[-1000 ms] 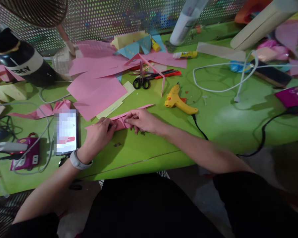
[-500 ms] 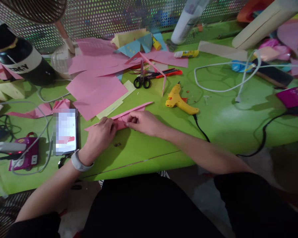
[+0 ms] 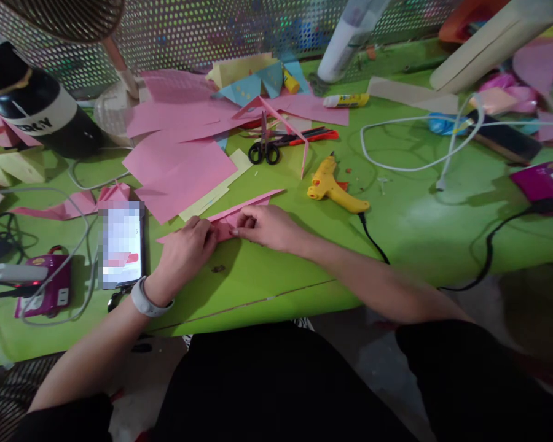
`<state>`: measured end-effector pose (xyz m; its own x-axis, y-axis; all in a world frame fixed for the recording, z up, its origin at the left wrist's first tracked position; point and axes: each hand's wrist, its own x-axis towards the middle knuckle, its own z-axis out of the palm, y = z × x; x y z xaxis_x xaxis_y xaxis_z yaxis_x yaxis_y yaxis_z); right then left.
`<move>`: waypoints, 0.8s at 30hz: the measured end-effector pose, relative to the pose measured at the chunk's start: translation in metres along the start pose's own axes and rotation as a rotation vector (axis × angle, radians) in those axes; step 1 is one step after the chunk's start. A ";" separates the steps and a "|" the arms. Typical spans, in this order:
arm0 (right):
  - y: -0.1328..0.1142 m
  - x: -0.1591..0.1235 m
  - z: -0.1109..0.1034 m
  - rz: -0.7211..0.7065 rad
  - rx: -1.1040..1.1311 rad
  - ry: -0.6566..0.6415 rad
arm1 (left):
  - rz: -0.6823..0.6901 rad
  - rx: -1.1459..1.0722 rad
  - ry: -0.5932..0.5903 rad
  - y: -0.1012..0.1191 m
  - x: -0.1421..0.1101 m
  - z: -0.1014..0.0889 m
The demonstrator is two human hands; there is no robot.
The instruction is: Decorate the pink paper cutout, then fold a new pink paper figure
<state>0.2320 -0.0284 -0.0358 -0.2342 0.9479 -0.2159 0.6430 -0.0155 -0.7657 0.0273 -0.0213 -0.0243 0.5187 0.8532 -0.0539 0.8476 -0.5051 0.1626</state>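
Observation:
A long folded strip of pink paper point(image 3: 230, 221) lies slanted on the green table near its front edge. My left hand point(image 3: 191, 245) is closed over its left part, fingers curled and pressing down on it. Thumb and fingertips of my right hand point(image 3: 265, 227) pinch the lower edge of the same paper, just right of its middle. Part of the strip is hidden under my hands. Beyond it lie pink paper sheets point(image 3: 179, 169) and pale yellow strips point(image 3: 207, 201). Black-handled scissors point(image 3: 263, 152) and a yellow hot glue gun point(image 3: 334, 187) are farther back, to the right.
A phone point(image 3: 122, 245) lies left of my left wrist. Purple power strips point(image 3: 50, 285) with cables sit at both sides. Glue sticks point(image 3: 345, 100), a white cable point(image 3: 396, 166), a black bottle point(image 3: 41, 104) and a cardboard tube point(image 3: 488, 52) occupy the back. The glue gun's cord runs off the front edge.
Almost nothing differs. Both hands stay on the pink paper strip in nearly the same place, with only a very slight shift of the fingers.

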 end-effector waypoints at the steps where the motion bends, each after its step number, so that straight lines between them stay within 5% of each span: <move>1: -0.001 0.000 0.000 0.006 -0.021 0.005 | 0.001 0.000 0.004 0.000 0.000 0.000; 24: -0.005 0.001 0.000 0.029 -0.090 0.001 | -0.016 -0.008 -0.026 0.001 0.001 0.003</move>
<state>0.2287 -0.0271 -0.0325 -0.2137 0.9479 -0.2361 0.7127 -0.0140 -0.7013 0.0292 -0.0210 -0.0271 0.5079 0.8574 -0.0825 0.8550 -0.4902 0.1692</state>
